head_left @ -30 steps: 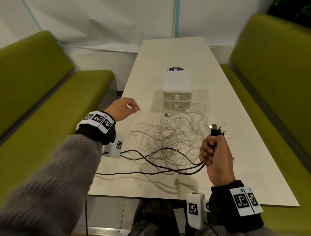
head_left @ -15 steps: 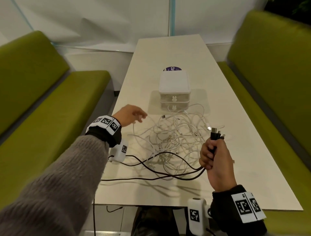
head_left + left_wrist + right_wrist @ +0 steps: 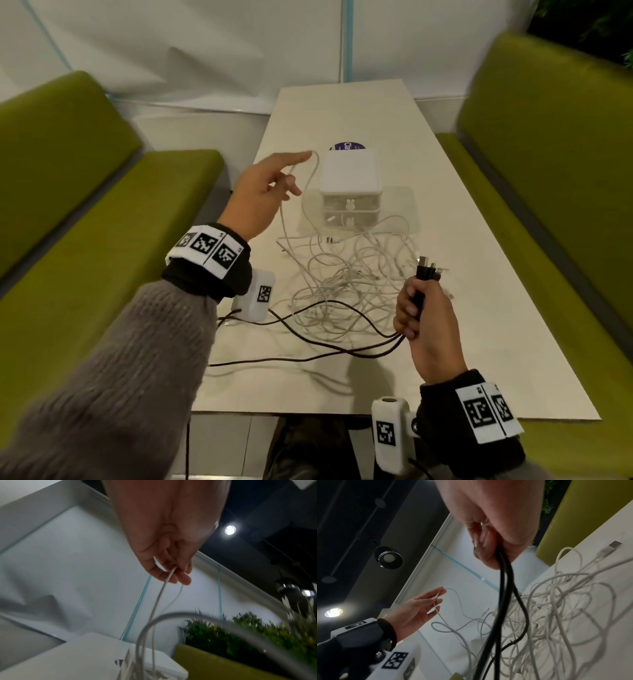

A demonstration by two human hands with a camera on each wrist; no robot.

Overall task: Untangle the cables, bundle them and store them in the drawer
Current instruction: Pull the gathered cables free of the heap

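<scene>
The surface (image 3: 479, 274) is a long cream tabletop. Olive-green benches (image 3: 85, 212) flank it on both sides. Beyond its far end stands a white wall (image 3: 205, 51) with thin blue seams. Round lamps (image 3: 389, 558) hang from the dark ceiling (image 3: 351, 513) above it.

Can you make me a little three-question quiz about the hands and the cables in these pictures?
1. True or false: the right hand grips black cables.
2. What colour cable does the left hand lift? A white, B red, C blue.
3. Fill in: the white drawer box stands on the ____.

Key: 1 true. 2 A, a white cable raised from the tangle. 3 table.
</scene>
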